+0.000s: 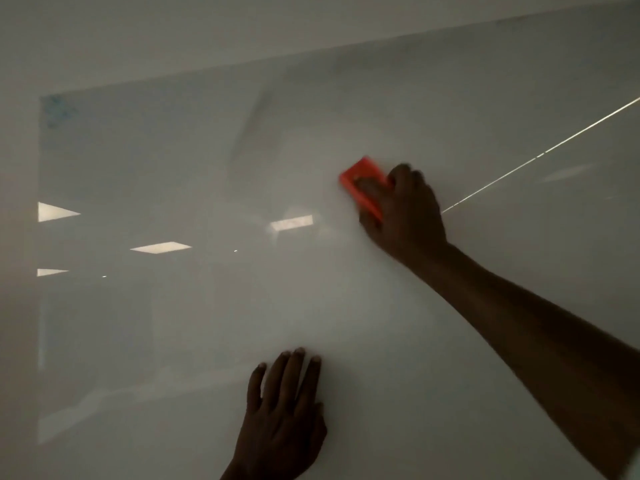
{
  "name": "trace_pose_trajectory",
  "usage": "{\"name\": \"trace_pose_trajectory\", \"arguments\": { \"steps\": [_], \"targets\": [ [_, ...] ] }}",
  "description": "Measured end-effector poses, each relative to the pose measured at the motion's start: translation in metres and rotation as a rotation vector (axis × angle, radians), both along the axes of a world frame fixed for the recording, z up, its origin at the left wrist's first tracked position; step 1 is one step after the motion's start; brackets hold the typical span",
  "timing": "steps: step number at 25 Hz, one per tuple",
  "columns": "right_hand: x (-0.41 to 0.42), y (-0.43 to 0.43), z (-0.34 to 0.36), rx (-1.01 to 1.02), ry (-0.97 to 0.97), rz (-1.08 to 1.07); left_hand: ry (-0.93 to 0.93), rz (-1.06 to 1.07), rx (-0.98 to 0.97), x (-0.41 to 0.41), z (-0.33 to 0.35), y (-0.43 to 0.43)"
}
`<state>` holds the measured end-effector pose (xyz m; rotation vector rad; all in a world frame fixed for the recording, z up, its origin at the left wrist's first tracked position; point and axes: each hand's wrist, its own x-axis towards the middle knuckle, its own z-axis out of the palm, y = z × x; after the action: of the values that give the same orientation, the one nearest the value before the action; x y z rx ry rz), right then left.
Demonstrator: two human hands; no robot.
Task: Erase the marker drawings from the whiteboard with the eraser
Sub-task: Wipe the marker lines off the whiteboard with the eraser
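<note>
A glossy whiteboard fills almost the whole view. My right hand grips an orange eraser and presses it flat on the board, right of centre; the hand and eraser are motion-blurred. My left hand rests flat on the board near the bottom, fingers spread and empty. A faint blue marker smudge remains in the board's top left corner. No other marks show around the eraser.
The board's top edge slants upward to the right, with bare wall above it and along the left side. Reflections of ceiling lights and a thin bright line lie on the board surface.
</note>
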<state>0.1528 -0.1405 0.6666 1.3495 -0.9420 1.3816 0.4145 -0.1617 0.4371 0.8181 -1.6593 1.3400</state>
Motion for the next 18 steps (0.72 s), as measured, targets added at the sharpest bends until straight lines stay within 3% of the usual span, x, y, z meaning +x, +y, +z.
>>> {"name": "trace_pose_trajectory", "arguments": {
  "steps": [1, 2, 5, 6, 7, 8, 11, 12, 13, 16, 17, 18],
  "targets": [
    [0.011, -0.002, 0.004, 0.027, -0.196, 0.008, 0.013, -0.019, -0.028, -0.006, 0.002, -0.003],
    [0.028, -0.004, -0.005, 0.016, -0.217, 0.033, 0.016, -0.047, -0.047, -0.013, 0.005, -0.004],
    [0.045, -0.004, -0.083, 0.083, 0.394, 0.058, -0.088, -0.135, -0.080, -0.034, 0.013, -0.008],
    [0.024, -0.002, -0.102, 0.104, 0.475, 0.044, -0.143, -0.156, -0.090, -0.040, 0.016, -0.008],
    [-0.013, -0.002, -0.115, 0.102, 0.393, 0.022, -0.194, -0.172, -0.092, -0.049, 0.019, -0.009],
    [-0.055, -0.004, -0.125, 0.079, 0.166, -0.013, -0.240, -0.182, -0.089, -0.058, 0.021, -0.010],
    [-0.149, 0.000, -0.178, -0.009, -0.763, -0.046, -0.403, -0.190, -0.074, -0.088, 0.027, -0.008],
    [-0.148, 0.000, -0.210, 0.003, -0.856, -0.054, -0.463, -0.196, -0.078, -0.102, 0.029, -0.007],
    [-0.131, 0.000, -0.246, 0.037, -0.791, -0.077, -0.507, -0.203, -0.083, -0.117, 0.033, -0.007],
    [-0.094, 0.011, -0.359, 0.281, -0.162, -0.096, -0.591, -0.234, -0.055, -0.175, 0.036, -0.009],
    [-0.117, 0.014, -0.386, 0.335, -0.059, -0.152, -0.630, -0.243, -0.046, -0.197, 0.031, -0.010],
    [-0.150, 0.014, -0.404, 0.355, -0.075, -0.200, -0.674, -0.250, -0.046, -0.217, 0.025, -0.011]
  ]
}}
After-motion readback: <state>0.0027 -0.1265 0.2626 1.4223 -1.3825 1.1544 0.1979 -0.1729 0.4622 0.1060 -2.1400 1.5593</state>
